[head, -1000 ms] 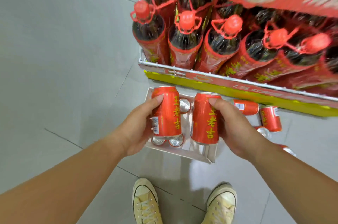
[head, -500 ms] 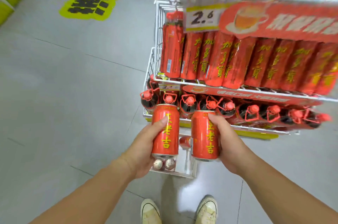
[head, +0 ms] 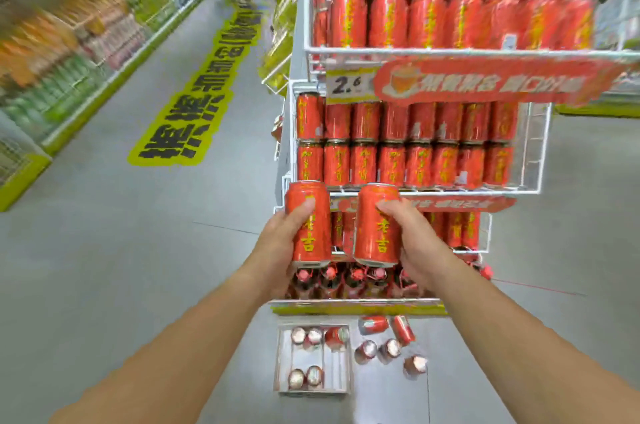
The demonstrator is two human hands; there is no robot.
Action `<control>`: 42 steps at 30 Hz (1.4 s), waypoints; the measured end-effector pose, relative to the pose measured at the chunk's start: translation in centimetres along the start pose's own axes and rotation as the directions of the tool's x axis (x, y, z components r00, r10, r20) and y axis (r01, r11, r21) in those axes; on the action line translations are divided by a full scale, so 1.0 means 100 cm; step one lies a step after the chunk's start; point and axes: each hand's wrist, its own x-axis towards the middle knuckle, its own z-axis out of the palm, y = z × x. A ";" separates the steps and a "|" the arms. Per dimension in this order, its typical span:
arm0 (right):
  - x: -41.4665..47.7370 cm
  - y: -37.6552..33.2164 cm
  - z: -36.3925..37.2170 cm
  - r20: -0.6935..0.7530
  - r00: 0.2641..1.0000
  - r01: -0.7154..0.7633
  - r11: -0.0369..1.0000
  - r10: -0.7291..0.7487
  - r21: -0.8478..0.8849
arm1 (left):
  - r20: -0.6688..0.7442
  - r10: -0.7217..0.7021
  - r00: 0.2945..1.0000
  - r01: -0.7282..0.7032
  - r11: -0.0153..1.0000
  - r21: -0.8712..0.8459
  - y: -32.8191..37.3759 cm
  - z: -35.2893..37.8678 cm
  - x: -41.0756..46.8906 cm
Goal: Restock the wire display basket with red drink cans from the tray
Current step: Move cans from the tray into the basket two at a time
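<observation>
My left hand (head: 282,243) grips one upright red drink can (head: 308,216) with yellow characters. My right hand (head: 417,243) grips a second red can (head: 372,233) beside it. Both cans are held side by side in front of the white wire display basket (head: 533,153), level with its lower front rail. That basket holds two stacked rows of red cans. On the floor below lies the white tray (head: 282,359) with several cans standing in it.
A higher wire basket (head: 450,51) full of red cans hangs above, with a red sign and a price tag. Dark bottles (head: 346,276) fill the bottom tier. Several loose cans (head: 388,340) lie right of the tray. Shelving lines the aisle at left; a person stands far off.
Both hands have risen with their cans from just above the tray up to the middle basket. The view has tilted up, and the tray now shows far below.
</observation>
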 end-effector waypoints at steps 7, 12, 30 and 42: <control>-0.046 -0.111 0.011 0.008 0.981 0.192 0.980 -0.192 -0.050 | 0.069 0.214 0.974 -0.220 0.969 0.115 0.119 0.054 -0.039; -0.045 -0.188 0.011 0.021 0.954 0.299 0.952 -0.299 -0.063 | 0.029 0.306 0.952 -0.306 0.938 0.161 0.188 0.096 -0.035; 0.107 -0.312 -0.010 0.046 0.908 0.401 0.834 -0.416 -0.378 | -0.145 0.445 0.884 -0.311 0.790 0.529 0.269 0.148 0.121; 0.130 -0.290 0.009 0.030 0.896 0.400 0.776 -0.443 -0.488 | -0.151 0.534 0.832 -0.237 0.589 0.773 0.257 0.149 0.142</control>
